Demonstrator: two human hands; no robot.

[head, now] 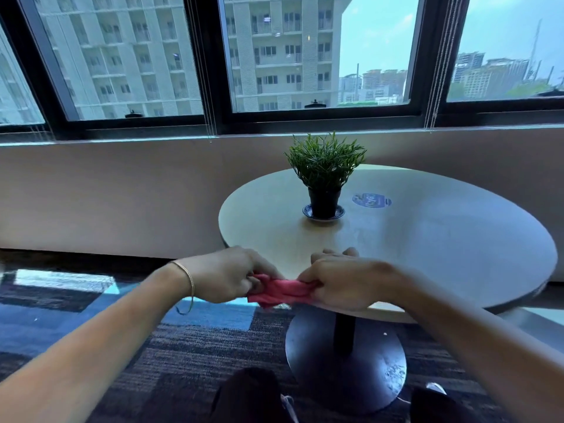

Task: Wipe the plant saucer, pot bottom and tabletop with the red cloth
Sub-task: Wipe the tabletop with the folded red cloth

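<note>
1. Fingers of the left hand are clenched on one end of the red cloth; those of the right hand are clenched on the other end, so the cloth is bunched and drawn between the two hands.
2. Both hands hold the cloth in the air just over the near edge of the round bench, apart from its surface as far as I can tell.
3. Further out, the black pot stands upright in the blue-and-white saucer, which sits on the bench well apart from the hands.
4. Inside the pot is a bushy green plant; the saucer holds the pot and nothing else that I can see.
5. Just beside the saucer, to the right, a round blue sticker lies flat on the bench.
6. Judging by how things lie, the task looks to be at its very start: the pot is not lifted off the saucer, so its bottom and the saucer's inside are out of reach of the cloth.
7. Left to do, by my reading: lift the pot, wipe the saucer, wipe the pot bottom, and wipe the bench top. Whether any part of the bench is already wiped cannot be told.
</note>
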